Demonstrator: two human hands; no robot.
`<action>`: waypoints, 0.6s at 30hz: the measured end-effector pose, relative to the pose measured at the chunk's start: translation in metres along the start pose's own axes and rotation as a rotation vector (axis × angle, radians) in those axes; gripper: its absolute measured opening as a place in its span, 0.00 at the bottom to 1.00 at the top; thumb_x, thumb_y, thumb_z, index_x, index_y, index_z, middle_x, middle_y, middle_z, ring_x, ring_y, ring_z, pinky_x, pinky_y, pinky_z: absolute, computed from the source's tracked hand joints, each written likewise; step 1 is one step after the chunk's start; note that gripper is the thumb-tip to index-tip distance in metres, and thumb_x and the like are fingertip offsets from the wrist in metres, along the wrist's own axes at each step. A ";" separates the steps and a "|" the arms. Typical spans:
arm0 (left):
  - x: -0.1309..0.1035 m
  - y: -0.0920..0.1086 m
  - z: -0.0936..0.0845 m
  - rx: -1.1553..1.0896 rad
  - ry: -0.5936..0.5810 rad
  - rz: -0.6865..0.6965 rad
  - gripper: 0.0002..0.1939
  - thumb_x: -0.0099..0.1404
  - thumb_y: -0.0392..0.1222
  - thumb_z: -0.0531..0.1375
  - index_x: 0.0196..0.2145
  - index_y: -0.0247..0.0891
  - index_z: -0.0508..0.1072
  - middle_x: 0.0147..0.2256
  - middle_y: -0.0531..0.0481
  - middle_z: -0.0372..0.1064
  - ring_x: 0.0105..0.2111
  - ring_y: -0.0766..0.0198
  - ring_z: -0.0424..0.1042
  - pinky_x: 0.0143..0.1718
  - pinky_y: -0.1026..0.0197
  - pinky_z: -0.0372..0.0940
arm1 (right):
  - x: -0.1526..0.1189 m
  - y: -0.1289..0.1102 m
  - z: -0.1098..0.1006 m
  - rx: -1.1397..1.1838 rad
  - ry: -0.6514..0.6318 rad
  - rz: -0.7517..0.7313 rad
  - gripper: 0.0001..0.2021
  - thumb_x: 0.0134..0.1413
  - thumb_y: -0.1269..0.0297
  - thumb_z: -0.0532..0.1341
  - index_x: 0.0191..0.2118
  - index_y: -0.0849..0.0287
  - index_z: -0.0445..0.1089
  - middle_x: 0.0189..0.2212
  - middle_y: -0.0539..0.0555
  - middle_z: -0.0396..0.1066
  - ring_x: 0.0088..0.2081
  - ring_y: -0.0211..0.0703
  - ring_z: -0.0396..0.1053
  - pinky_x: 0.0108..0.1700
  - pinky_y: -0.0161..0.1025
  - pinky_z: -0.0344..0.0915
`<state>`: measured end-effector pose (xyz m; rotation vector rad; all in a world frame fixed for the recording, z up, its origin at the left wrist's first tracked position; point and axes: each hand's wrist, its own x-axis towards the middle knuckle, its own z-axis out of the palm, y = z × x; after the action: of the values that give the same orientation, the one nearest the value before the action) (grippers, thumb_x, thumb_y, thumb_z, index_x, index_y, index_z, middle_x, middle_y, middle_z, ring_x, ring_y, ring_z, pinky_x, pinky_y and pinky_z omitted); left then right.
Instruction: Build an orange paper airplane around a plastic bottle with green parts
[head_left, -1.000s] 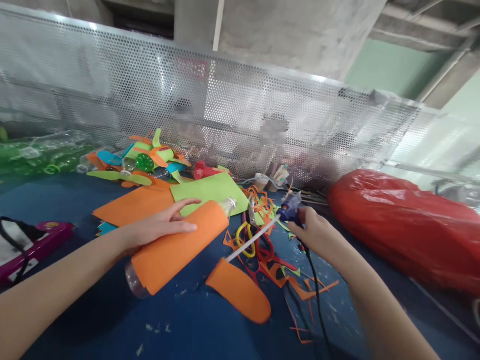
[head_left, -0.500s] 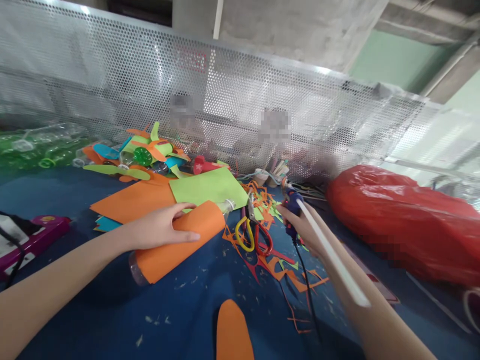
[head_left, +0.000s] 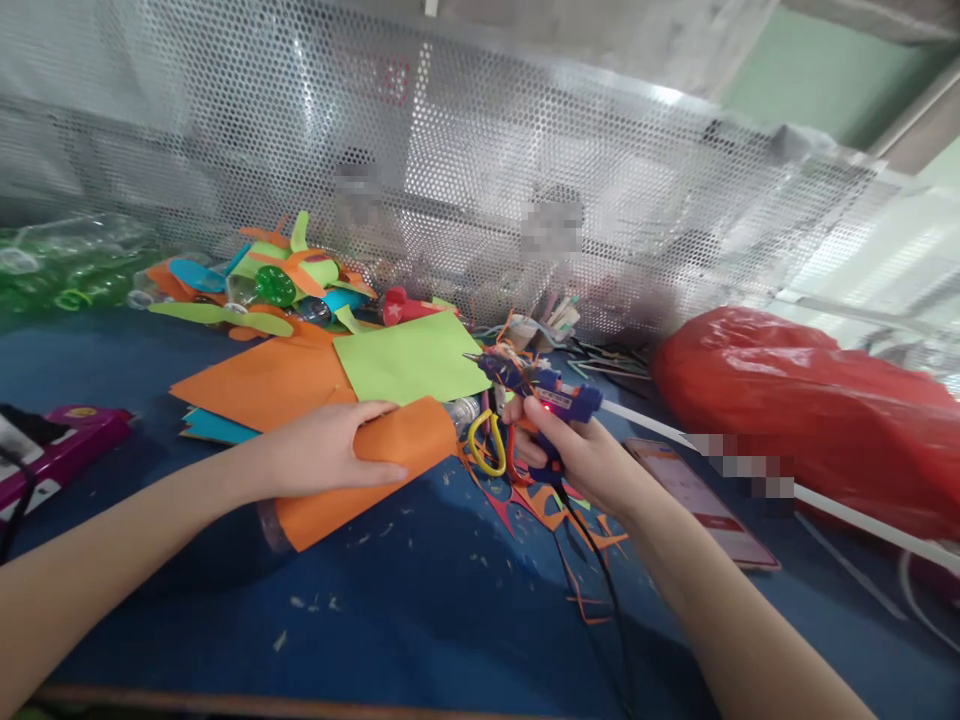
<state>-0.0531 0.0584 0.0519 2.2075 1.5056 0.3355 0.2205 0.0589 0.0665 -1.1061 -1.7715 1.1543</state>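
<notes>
My left hand grips a clear plastic bottle wrapped in orange paper, which lies tilted on the blue table with its neck to the upper right. Closed around the handle of a dark blue glue gun is my right hand. The gun's nozzle points left, just above and right of the bottle neck. A long white glue stick sticks out of its back, and a black cord hangs below. Scissors with yellow and red handles are partly hidden behind my right hand.
Green and orange paper sheets lie behind the bottle. Beyond them are paper-decorated bottles and green bottles. A red plastic bag and a phone-like tablet are on the right, a purple box at left. Paper scraps litter the middle.
My right hand has turned the glue gun so its nozzle now points left, and brought it nearer the bottle neck. My left hand stays on the bottle. The view has tilted slightly; the loose orange strip has left view.
</notes>
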 end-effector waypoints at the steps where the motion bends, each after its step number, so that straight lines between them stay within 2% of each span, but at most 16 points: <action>1: 0.000 0.000 0.001 0.005 -0.001 0.003 0.46 0.52 0.68 0.55 0.61 0.37 0.56 0.60 0.40 0.58 0.57 0.43 0.59 0.53 0.49 0.59 | 0.001 0.003 0.000 -0.007 0.000 0.006 0.18 0.58 0.46 0.52 0.34 0.57 0.63 0.16 0.43 0.54 0.19 0.33 0.51 0.23 0.33 0.51; 4: 0.001 0.001 0.001 0.000 -0.002 -0.002 0.45 0.52 0.68 0.55 0.61 0.39 0.57 0.60 0.41 0.58 0.58 0.44 0.59 0.53 0.50 0.59 | 0.003 0.008 -0.003 -0.026 -0.030 0.020 0.18 0.59 0.46 0.52 0.34 0.58 0.64 0.16 0.43 0.54 0.20 0.33 0.51 0.23 0.32 0.51; 7: 0.001 0.003 0.000 -0.006 -0.011 -0.024 0.46 0.52 0.69 0.55 0.61 0.38 0.57 0.60 0.41 0.57 0.58 0.44 0.58 0.54 0.50 0.58 | -0.002 0.006 -0.004 -0.043 -0.145 0.022 0.19 0.60 0.46 0.51 0.33 0.58 0.64 0.16 0.44 0.56 0.19 0.33 0.53 0.24 0.33 0.54; 10: 0.000 0.003 -0.002 -0.046 -0.016 -0.048 0.48 0.52 0.69 0.55 0.61 0.35 0.56 0.61 0.39 0.55 0.59 0.44 0.57 0.56 0.49 0.56 | -0.012 -0.003 0.002 -0.072 -0.226 0.076 0.21 0.57 0.43 0.53 0.31 0.58 0.64 0.19 0.46 0.59 0.20 0.34 0.57 0.23 0.33 0.57; 14: 0.001 -0.001 -0.006 -0.163 -0.041 -0.093 0.48 0.52 0.68 0.55 0.63 0.35 0.53 0.63 0.39 0.51 0.60 0.45 0.55 0.56 0.51 0.56 | -0.022 -0.018 0.014 -0.139 -0.145 0.065 0.22 0.53 0.41 0.56 0.27 0.58 0.65 0.19 0.48 0.61 0.19 0.34 0.59 0.20 0.33 0.57; 18: 0.000 -0.003 -0.010 -0.344 -0.075 -0.137 0.43 0.54 0.66 0.56 0.60 0.37 0.58 0.61 0.41 0.56 0.58 0.46 0.59 0.53 0.54 0.60 | -0.024 -0.023 0.019 -0.205 -0.043 -0.014 0.17 0.54 0.46 0.58 0.28 0.56 0.67 0.18 0.48 0.62 0.20 0.37 0.60 0.20 0.34 0.58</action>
<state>-0.0600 0.0621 0.0593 1.8211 1.4287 0.4269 0.2056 0.0260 0.0790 -1.1929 -1.9623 1.0114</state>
